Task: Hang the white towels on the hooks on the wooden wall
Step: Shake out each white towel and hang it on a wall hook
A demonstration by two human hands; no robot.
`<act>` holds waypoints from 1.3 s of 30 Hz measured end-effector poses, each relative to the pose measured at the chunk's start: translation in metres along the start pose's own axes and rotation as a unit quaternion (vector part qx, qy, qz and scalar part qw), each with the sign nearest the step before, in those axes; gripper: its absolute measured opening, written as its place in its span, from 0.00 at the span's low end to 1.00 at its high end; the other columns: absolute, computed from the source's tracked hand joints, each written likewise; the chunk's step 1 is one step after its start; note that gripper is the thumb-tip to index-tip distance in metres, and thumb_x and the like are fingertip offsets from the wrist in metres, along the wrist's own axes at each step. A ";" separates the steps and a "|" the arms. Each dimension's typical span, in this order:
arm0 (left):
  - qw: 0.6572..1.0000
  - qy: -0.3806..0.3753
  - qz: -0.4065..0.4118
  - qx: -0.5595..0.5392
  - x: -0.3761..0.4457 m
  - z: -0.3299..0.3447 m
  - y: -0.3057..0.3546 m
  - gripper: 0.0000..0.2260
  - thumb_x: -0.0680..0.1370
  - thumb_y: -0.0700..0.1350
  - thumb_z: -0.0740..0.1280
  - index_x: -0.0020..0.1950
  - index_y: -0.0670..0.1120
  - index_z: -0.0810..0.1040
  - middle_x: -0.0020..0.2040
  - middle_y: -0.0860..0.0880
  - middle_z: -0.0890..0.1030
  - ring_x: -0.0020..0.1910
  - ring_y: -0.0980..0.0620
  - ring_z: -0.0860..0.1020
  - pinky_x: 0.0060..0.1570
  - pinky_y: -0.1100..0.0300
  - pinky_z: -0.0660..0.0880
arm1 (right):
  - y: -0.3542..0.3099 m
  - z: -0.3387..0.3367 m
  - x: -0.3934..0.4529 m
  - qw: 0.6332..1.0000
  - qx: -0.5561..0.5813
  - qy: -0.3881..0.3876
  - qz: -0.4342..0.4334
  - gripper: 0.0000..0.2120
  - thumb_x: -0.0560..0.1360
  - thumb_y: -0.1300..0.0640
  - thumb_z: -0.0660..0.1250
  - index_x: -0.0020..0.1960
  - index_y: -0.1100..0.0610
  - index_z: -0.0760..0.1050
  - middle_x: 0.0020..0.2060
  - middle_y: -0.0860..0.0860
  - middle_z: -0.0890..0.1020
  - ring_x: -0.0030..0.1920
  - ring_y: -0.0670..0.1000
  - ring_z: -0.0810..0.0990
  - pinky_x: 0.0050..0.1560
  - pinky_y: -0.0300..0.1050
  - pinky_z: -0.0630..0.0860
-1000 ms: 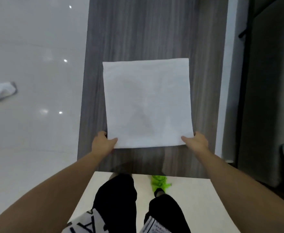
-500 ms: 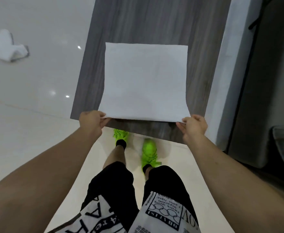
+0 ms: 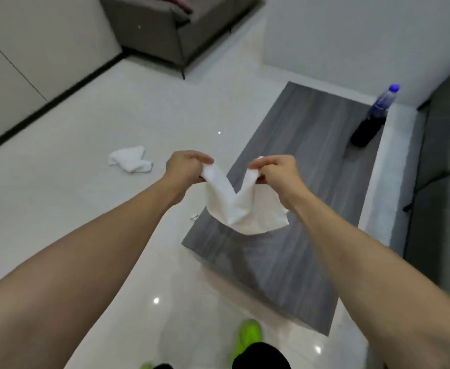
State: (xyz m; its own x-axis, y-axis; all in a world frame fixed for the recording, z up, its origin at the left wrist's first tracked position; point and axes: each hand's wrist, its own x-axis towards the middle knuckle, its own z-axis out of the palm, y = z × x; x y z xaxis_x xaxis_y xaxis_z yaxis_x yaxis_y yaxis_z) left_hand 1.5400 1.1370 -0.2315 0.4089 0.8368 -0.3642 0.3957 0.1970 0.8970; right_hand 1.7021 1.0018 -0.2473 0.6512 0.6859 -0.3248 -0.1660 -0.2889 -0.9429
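Head view looks down along two bare forearms to a small white cloth towel (image 3: 241,209) held up in the air above the floor. The left hand (image 3: 185,169) has its fingers (image 3: 201,157) curled over one upper corner of the towel, with the corner bunched and pinched under them. The right hand (image 3: 277,170) does the same with the other upper corner, its fingers (image 3: 265,162) bent down and nipping the cloth, a little tip of towel poking up above them. Between the two hands the top edge sags into a deep V, and the rest of the towel hangs below in loose folds, its bottom edge clear of the floor.

Beneath it a grey wood-grain panel (image 3: 293,161) lies flat on the glossy pale tiled floor (image 3: 85,129); the hanging towel sits over the panel's near left edge. A second white towel, crumpled (image 3: 130,161), lies on the tiles well to the left of that edge. At the panel's far right corner stands a dark plastic bottle with a blue cap (image 3: 373,118). A grey sofa (image 3: 176,25) stands by the far wall. Bright green shoes (image 3: 249,334) show at the bottom.
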 end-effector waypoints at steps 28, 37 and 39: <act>0.964 0.240 0.116 -0.012 -0.261 -0.669 -0.110 0.27 0.66 0.57 0.77 0.61 0.55 0.73 0.55 0.54 0.82 0.52 0.56 0.81 0.51 0.56 0.78 | -0.151 0.707 -0.329 0.915 -0.023 -0.373 -0.149 0.05 0.74 0.62 0.71 0.42 0.65 0.81 0.37 0.60 0.86 0.37 0.58 0.86 0.41 0.51 0.84; 0.771 0.616 -0.027 0.161 -0.376 -0.858 -0.237 0.05 0.73 0.52 0.68 0.46 0.56 0.74 0.37 0.59 0.76 0.39 0.53 0.75 0.31 0.65 0.65 | -0.117 0.938 -0.482 0.848 0.003 -0.521 -0.097 0.05 0.75 0.62 0.71 0.41 0.62 0.81 0.36 0.57 0.83 0.33 0.53 0.82 0.37 0.45 0.83; 0.739 0.657 -0.031 0.149 -0.403 -0.907 -0.243 0.06 0.73 0.54 0.69 0.46 0.55 0.76 0.39 0.58 0.79 0.39 0.57 0.76 0.31 0.62 0.67 | -0.115 0.985 -0.509 0.839 0.022 -0.541 -0.049 0.05 0.75 0.64 0.70 0.41 0.62 0.80 0.34 0.56 0.81 0.29 0.51 0.80 0.33 0.42 0.81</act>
State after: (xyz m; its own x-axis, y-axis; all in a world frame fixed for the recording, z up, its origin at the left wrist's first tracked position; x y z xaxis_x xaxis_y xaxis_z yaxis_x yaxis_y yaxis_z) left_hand 0.5337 1.2150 -0.0751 -0.6905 0.6435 0.3303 0.6239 0.2988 0.7222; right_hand 0.6603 1.3442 -0.0465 -0.3866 0.9168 -0.1004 -0.1935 -0.1870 -0.9631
